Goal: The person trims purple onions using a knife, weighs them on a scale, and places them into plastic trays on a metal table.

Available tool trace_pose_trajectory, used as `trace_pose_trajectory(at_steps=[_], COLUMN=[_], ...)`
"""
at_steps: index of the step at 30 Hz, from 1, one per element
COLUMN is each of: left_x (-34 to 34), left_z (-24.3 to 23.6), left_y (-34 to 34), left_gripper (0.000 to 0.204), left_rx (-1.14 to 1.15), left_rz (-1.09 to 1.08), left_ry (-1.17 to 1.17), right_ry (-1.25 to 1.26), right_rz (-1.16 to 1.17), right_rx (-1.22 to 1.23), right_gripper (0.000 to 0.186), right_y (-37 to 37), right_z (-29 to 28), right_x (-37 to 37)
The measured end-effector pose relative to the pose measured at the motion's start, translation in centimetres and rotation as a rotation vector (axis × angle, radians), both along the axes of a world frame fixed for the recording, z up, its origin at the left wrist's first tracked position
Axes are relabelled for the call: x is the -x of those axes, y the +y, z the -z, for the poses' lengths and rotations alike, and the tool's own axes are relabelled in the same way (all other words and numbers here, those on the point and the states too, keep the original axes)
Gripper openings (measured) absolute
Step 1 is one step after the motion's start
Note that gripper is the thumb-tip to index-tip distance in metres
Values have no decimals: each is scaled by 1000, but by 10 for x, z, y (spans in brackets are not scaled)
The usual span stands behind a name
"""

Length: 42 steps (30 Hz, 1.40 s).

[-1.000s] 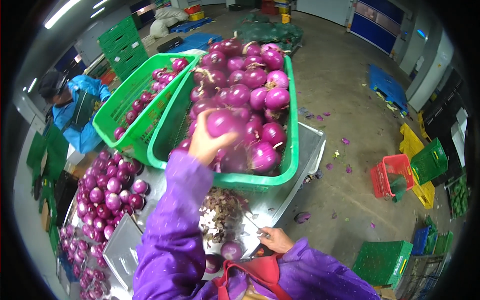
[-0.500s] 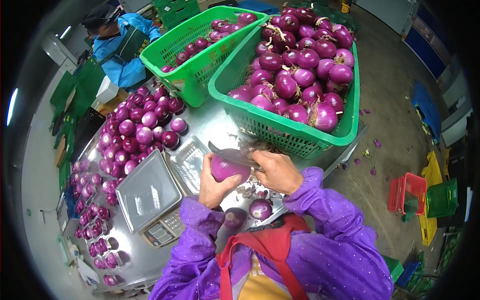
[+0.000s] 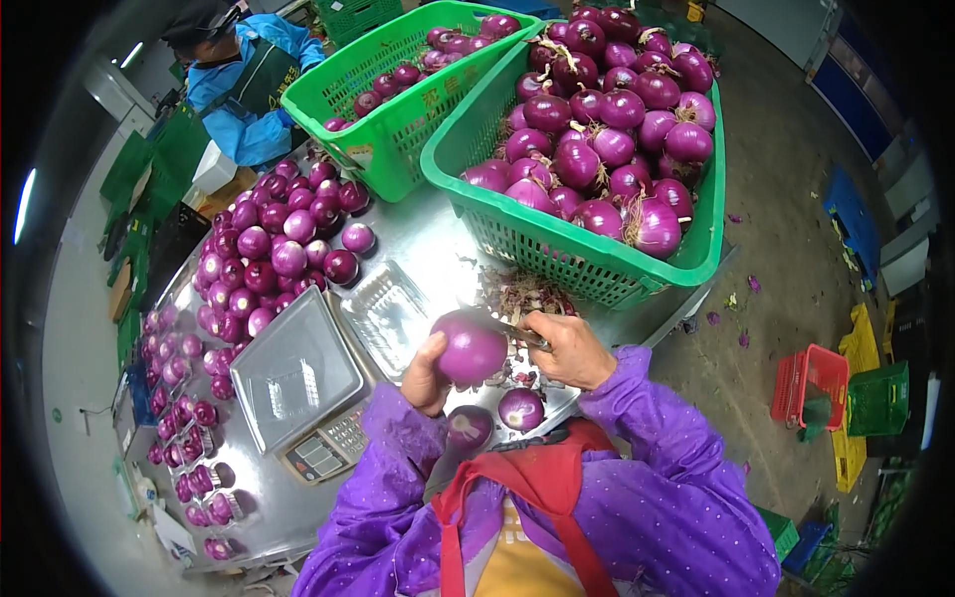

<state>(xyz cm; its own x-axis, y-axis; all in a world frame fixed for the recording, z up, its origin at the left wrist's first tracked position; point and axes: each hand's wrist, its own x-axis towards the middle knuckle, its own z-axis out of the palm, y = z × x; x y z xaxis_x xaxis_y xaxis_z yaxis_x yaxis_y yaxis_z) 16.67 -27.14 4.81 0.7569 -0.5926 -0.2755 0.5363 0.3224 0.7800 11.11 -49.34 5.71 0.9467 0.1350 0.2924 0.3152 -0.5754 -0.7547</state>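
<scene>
In my left hand (image 3: 426, 376) is a large purple onion (image 3: 472, 348), gripped from its left side above the metal table. My right hand (image 3: 569, 350) is closed round the handle of a knife (image 3: 517, 332). The blade reaches left toward the top of the onion, partly blurred; whether it touches the skin I cannot tell. Two onions lie just below my hands, one purple onion (image 3: 520, 409) and a darker one (image 3: 470, 427) beside it. Dry skins and root trimmings (image 3: 527, 295) are heaped on the table beyond my right hand.
A green basket (image 3: 587, 261) piled with untrimmed onions stands far right; another green basket (image 3: 398, 139) is behind. To the left are a scale (image 3: 298, 383), a clear plastic tray (image 3: 386, 313), a heap of trimmed onions (image 3: 261, 279) and packed trays. A person in blue (image 3: 244, 90) works far left.
The onion has turned in my left hand and shifted slightly right and down. My right hand with the knife has moved a little right, and the blade no longer juts out past the onion's left.
</scene>
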Motion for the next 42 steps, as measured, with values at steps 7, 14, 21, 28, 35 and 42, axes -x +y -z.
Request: trace_pose_trajectory(at_steps=[7, 14, 21, 28, 35, 42], left_x=[15, 25, 43, 18, 36, 44], left_z=[9, 24, 27, -16, 7, 0], left_y=[-15, -8, -27, -1, -17, -23], left_gripper=[76, 76, 76, 84, 74, 74], left_rx=[369, 625, 346, -185, 5, -30], left_rz=[217, 352, -200, 124, -198, -301], left_ry=[350, 567, 480, -269, -96, -177], right_ry=[-17, 501, 270, 528, 20, 40], right_rz=[-100, 9, -84, -94, 345, 131], right_rx=[60, -33, -670, -621, -531, -20], right_gripper=[26, 26, 74, 54, 10, 18], right_y=[2, -35, 30, 12, 16, 26], right_z=[-6, 54, 16, -19, -6, 0], right_x=[0, 33, 29, 14, 16, 30])
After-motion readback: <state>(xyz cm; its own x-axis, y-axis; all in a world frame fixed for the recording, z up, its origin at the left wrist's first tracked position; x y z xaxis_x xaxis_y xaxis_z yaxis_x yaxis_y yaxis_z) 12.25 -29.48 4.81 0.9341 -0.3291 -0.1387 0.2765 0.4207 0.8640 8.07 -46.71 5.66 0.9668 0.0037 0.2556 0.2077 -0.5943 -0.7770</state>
